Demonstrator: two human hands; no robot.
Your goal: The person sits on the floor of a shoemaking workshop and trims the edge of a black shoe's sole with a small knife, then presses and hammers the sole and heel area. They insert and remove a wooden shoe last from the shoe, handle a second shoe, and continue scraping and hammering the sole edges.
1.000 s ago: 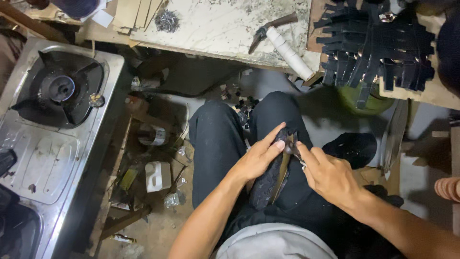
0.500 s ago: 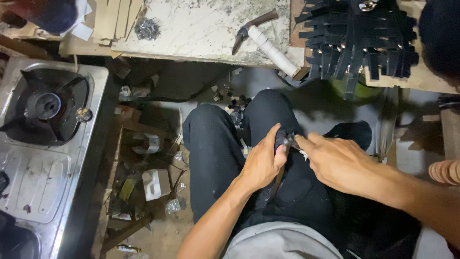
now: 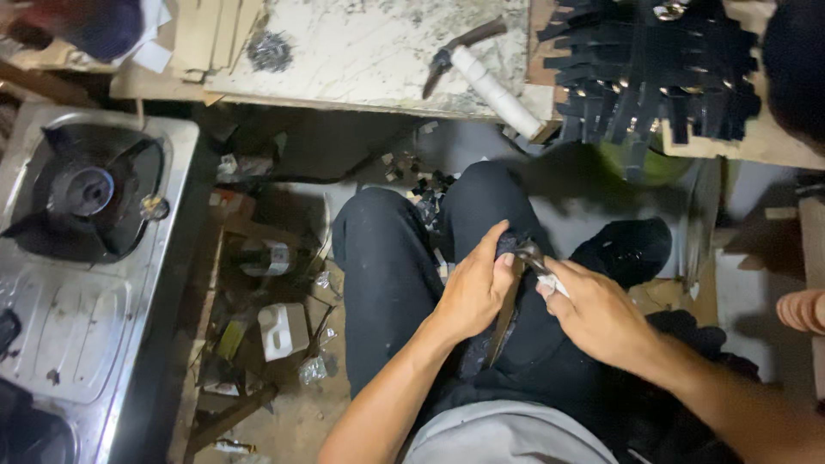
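**Two hands on a dark strip over the lap**

The left hand (image 3: 473, 288) and the right hand (image 3: 593, 314) meet above the person's right thigh, a little right of the picture's centre. The left hand is closed around a long, dark strip (image 3: 501, 322); its thumb presses the strip's upper end. The right hand, at 3 o'clock from the left, is closed on a small metal tool (image 3: 533, 256) whose tip touches the top of the strip.

The strip's long axis runs from about 1 o'clock, where the tool meets it, down to about 7 o'clock, where its lower end lies on the dark trousers (image 3: 387, 266). That lower end hangs free of both hands.

Room is tight. At 12 o'clock the edge of a pale work board (image 3: 344, 51) overhangs the knees, with a hammer (image 3: 455, 47) and a white tube (image 3: 494, 82) lying near its edge. At 1 to 2 o'clock a stack of black strips (image 3: 644, 69) sits on a wooden block. At 9 o'clock a gas stove (image 3: 77, 258) bounds the left side, and between it and the left leg the floor is strewn with scraps and a small white container (image 3: 284, 331). The clearest space lies at 3 o'clock, beyond the right forearm.
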